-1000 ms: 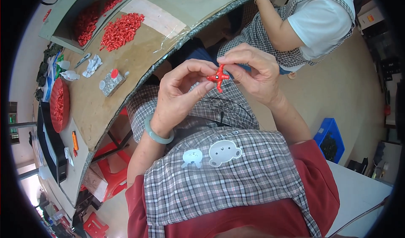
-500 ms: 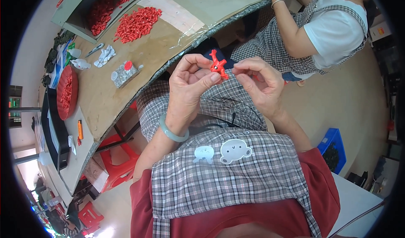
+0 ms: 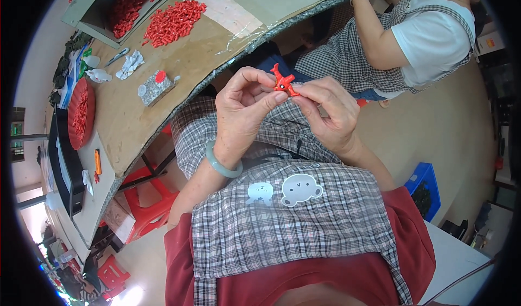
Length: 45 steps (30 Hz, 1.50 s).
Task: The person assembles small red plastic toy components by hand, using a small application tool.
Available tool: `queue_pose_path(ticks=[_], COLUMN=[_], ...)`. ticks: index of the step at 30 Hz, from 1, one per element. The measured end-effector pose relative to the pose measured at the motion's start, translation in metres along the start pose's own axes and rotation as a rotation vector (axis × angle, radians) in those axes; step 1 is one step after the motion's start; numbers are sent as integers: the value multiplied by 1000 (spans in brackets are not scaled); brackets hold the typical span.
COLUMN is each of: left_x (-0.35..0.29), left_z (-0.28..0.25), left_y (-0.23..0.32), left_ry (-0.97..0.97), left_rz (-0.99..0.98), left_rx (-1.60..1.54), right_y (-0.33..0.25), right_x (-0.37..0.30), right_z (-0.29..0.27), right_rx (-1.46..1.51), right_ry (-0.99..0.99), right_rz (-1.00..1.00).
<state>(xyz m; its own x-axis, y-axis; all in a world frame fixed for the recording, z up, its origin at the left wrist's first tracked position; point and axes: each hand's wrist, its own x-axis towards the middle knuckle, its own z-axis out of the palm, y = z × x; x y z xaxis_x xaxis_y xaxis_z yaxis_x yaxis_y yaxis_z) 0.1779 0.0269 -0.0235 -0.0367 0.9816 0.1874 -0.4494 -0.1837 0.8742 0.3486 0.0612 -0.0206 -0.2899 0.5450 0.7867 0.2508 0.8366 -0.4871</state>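
Note:
A small red plastic figure (image 3: 284, 82) with stubby limbs and a dark-and-white eye spot is held up in front of my apron. My left hand (image 3: 242, 101) pinches it between thumb and forefinger from the left. From the other side, my right hand (image 3: 330, 106) is closed with thumb and forefinger on the figure's right limb. Whether a separate small part sits between the right fingertips is hidden. On the table beyond lies a pile of small red pieces (image 3: 175, 22), like parts of such figures.
On the table at left are a speckled block with red and white caps (image 3: 158, 89), a crumpled tissue (image 3: 130, 64), a red bowl of red pieces (image 3: 74, 122) and an orange cutter (image 3: 97, 162). A co-worker (image 3: 429, 40) sits at right. A blue crate (image 3: 429, 189) stands on the floor.
My right hand has come left onto the figure, its fingertips now touching it where they were apart before. My left hand keeps its pinch. The view has shifted slightly.

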Motion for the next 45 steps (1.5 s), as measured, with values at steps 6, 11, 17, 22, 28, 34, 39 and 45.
queue_pose_path(ticks=[6, 11, 17, 22, 28, 34, 39, 45], left_x=[1, 3, 0, 1, -6, -4, 16, 58], left_z=[2, 5, -2, -19, -69, -80, -71, -10], left_y=[0, 4, 8, -1, 20, 36, 30, 16], left_ry=[-25, -21, 6, 20, 300, 367, 246, 14], left_rz=[70, 81, 56, -88, 82, 307, 374, 192], left_rx=[85, 159, 202, -105, -42, 181, 350, 8], right_y=[-3, -4, -5, -11, -5, 1, 1, 16], right_x=[-3, -1, 2, 5, 1, -4, 11, 49], right_z=[1, 2, 9, 4, 19, 34, 29, -3], right_rx=[-54, -14, 58, 107, 144, 114, 164, 538], right_ry=[33, 41, 20, -124, -192, -293, -298, 6], right_rz=[-73, -13, -16, 145, 162, 140, 256, 609])
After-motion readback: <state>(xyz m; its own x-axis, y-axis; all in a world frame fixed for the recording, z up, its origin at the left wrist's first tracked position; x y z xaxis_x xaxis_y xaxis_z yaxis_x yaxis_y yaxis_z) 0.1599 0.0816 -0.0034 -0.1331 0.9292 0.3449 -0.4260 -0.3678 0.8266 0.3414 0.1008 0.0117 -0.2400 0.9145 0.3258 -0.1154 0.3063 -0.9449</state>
